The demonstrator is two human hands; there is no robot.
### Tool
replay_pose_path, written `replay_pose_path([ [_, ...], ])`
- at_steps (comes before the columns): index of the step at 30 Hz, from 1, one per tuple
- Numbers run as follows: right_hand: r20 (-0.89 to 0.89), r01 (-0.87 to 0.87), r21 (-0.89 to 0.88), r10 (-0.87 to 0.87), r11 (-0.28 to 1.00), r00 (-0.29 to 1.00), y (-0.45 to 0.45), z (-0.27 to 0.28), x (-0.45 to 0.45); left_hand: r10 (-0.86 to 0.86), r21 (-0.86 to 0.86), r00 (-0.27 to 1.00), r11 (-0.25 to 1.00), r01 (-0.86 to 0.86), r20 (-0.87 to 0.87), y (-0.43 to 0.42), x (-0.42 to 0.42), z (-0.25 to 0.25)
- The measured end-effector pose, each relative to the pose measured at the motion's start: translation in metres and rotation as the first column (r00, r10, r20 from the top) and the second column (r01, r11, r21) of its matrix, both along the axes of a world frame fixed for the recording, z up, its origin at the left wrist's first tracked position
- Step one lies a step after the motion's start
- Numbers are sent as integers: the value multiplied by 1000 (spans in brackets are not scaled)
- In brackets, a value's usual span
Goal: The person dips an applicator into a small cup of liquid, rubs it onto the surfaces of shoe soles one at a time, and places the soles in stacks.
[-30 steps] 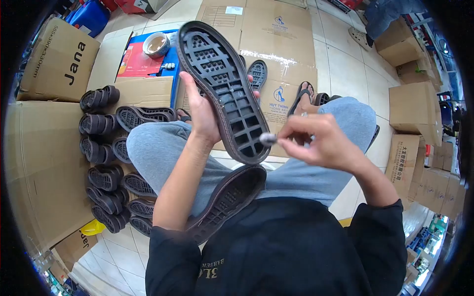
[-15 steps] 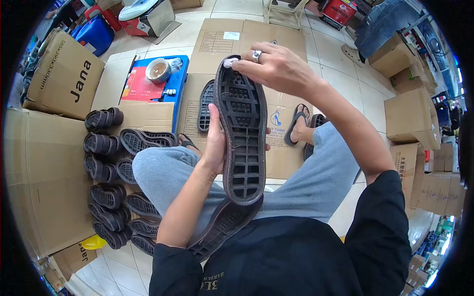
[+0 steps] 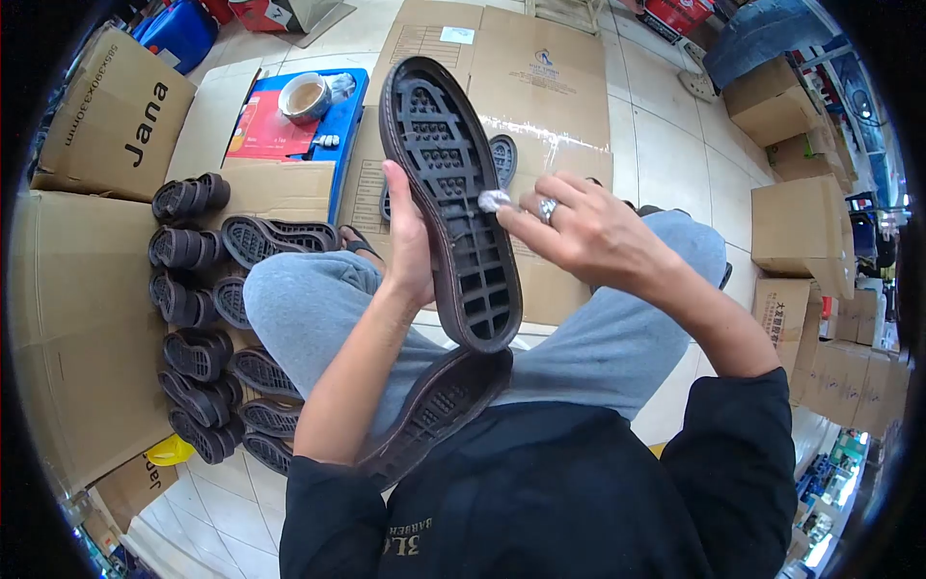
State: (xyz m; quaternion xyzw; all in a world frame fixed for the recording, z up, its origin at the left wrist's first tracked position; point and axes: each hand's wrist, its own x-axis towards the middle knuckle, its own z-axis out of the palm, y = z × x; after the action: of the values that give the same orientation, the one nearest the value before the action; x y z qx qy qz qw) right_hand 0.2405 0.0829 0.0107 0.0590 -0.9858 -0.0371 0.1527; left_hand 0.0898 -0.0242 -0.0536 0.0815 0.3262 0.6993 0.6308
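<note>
Gridded dark sole (image 3: 470, 241), fluffy white wad (image 3: 494, 201)

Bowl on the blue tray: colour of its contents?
Light brown, best seen in the current head view.

Two hands (image 3: 600, 232); one wad (image 3: 493, 201); one bowl (image 3: 307, 117)

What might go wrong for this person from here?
The left hand alone holds the upright shoe sole, so it might twist or slip if the right hand presses hard near the edge.

The small white wad is pinched in bare fingertips; anything wet on it could get on the skin.

A second sole rests loosely across the lap and may slide off if the legs shift.
</note>
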Motion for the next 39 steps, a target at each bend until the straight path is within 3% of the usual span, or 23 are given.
replay_pose_path([
  [2, 6, -5, -34, 5, 999, 1000, -11, -1, 10, -4, -2, 1000, 1000, 4, 26, -1, 0, -6],
  [4, 17, -7, -66, 8, 998, 1000, -21, 0, 21, -77, 147, 997, 986, 74, 16, -2, -6, -17],
  [9, 102, -6, -181, 25, 983, 994, -41, -2, 45, 18, 120, 999, 993, -22, 34, -1, -11, -15],
  [11, 155, 28, -393, 36, 919, 987, -45, -3, 52, 35, 124, 999, 991, -38, 28, 0, -12, -14],
  [12, 155, 33, -398, 32, 917, 987, -45, -3, 52, 52, 133, 998, 990, -54, 22, 0, -12, -14],
  [15, 181, 87, -817, 110, 571, 977, -37, 1, 39, 13, 177, 998, 984, -25, 69, 0, -13, -15],
  [16, 178, 87, -817, 106, 571, 978, -34, -3, 33, -13, 210, 995, 978, -9, 102, 0, -12, -15],
  [18, 149, 88, -892, 106, 444, 983, -27, -13, 17, -56, 219, 990, 975, 27, 126, 1, -10, -18],
  [20, 185, 136, -851, 46, 507, 982, -18, -13, -1, -16, 222, 997, 975, -1, 75, 2, -7, -19],
  [22, -11, -4, -815, -9, 579, 1000, -4, -23, -22, 138, 88, 988, 986, -143, 68, 3, -4, -16],
  [24, -16, 26, -757, -59, 652, 998, 11, -20, -33, 83, 90, 996, 992, -86, 26, 1, -4, -13],
  [26, -42, 36, -699, -91, 714, 995, 16, -25, -34, -35, 141, 995, 990, 22, 91, -1, -4, -13],
  [28, -223, -100, -452, -4, 887, 975, 16, -35, -31, -6, 127, 993, 992, -9, 119, 2, -4, -18],
  [29, -267, -145, -213, 85, 966, 960, 11, -38, -26, 18, 98, 994, 995, -29, 104, 3, -4, -18],
  [30, -222, -141, -158, 104, 977, 970, 1, -35, -18, 46, 68, 995, 996, -52, 87, 3, -4, -18],
  [34, -126, -125, -102, 112, 987, 986, -29, -33, 22, -55, 130, 996, 990, 46, 67, 7, -8, -29],
  [36, -176, -146, -171, 116, 974, 978, -42, -30, 34, -35, 99, 996, 995, 27, 85, 9, -10, -33],
  [38, -65, -143, -424, 127, 894, 990, -39, -22, 43, -6, 48, 1000, 999, 5, 16, 14, -12, -36],
  [39, -70, -140, -434, 121, 890, 990, -34, -26, 44, -20, 31, 1000, 999, 19, 4, 17, -13, -37],
])
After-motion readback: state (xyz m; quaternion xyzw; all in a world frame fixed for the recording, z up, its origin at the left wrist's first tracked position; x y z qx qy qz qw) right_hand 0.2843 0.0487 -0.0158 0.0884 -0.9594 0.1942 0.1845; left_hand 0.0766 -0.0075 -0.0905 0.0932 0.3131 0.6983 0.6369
